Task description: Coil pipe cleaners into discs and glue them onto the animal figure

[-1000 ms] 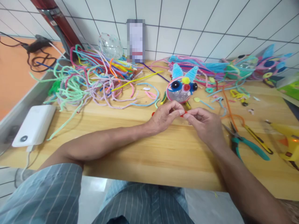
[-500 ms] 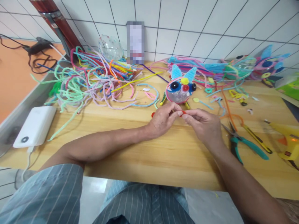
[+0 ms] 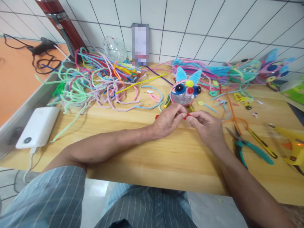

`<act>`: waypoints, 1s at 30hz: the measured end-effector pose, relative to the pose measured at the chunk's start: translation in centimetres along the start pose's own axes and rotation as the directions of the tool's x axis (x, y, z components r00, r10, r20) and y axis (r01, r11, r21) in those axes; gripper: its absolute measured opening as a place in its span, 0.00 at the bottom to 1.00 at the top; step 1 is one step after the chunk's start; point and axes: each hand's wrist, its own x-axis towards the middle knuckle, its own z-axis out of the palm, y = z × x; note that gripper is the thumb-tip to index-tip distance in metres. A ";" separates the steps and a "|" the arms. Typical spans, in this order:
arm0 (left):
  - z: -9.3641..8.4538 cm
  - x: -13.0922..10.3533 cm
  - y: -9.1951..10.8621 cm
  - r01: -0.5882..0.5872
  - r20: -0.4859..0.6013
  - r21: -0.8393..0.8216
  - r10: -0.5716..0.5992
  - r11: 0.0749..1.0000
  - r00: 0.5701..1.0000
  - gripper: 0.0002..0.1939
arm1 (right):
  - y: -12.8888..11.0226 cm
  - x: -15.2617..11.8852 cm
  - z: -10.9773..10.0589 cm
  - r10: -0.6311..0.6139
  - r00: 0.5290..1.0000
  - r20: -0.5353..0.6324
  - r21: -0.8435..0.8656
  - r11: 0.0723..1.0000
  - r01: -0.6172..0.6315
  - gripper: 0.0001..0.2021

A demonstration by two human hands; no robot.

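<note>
Both hands meet over the wooden table (image 3: 142, 161), pinching a small red piece (image 3: 186, 116) between their fingertips. My left hand (image 3: 167, 122) has its fingers curled round the piece's left end; my right hand (image 3: 205, 125) grips its right end. Another bit of red (image 3: 157, 117) shows just left of my left hand. Right behind the fingers stands a clear round figure (image 3: 182, 96) with blue fuzzy ears, dark eyes, a red nose and a pink rim. Its lower part is partly hidden by my hands.
Loose pipe cleaners (image 3: 78, 88) heap at the left, near a white power bank (image 3: 38, 126). A phone (image 3: 140, 44) leans on the tiled wall. Teal pliers (image 3: 255, 148), a yellow cutter (image 3: 262, 144) and a glue gun (image 3: 294, 145) lie at the right. More figures (image 3: 272, 68) stand at the back right.
The view has shifted slightly, so most things appear a little further right. Both hands keep their pinch on the red piece, with hardly any movement.
</note>
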 end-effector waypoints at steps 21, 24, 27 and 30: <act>1.9 -0.6 0.2 0.321 -0.005 -0.532 -0.382 0.784 0.924 0.16 | 0.0 -0.8 2.5 0.037 0.985 -0.171 0.301 0.954 0.017 0.16; 1.8 -0.8 0.5 0.311 -0.011 -0.515 -0.368 0.799 0.930 0.16 | -0.1 -0.9 2.4 0.026 0.983 -0.184 0.289 0.957 0.029 0.16; 1.8 -0.9 0.6 0.314 -0.002 -0.508 -0.365 0.802 0.931 0.13 | -0.2 -1.0 2.3 0.038 0.979 -0.200 0.261 0.965 0.015 0.15; 1.9 -1.1 0.5 0.317 0.008 -0.514 -0.365 0.797 0.931 0.12 | -0.1 -1.0 2.3 0.026 0.978 -0.209 0.216 0.976 0.020 0.14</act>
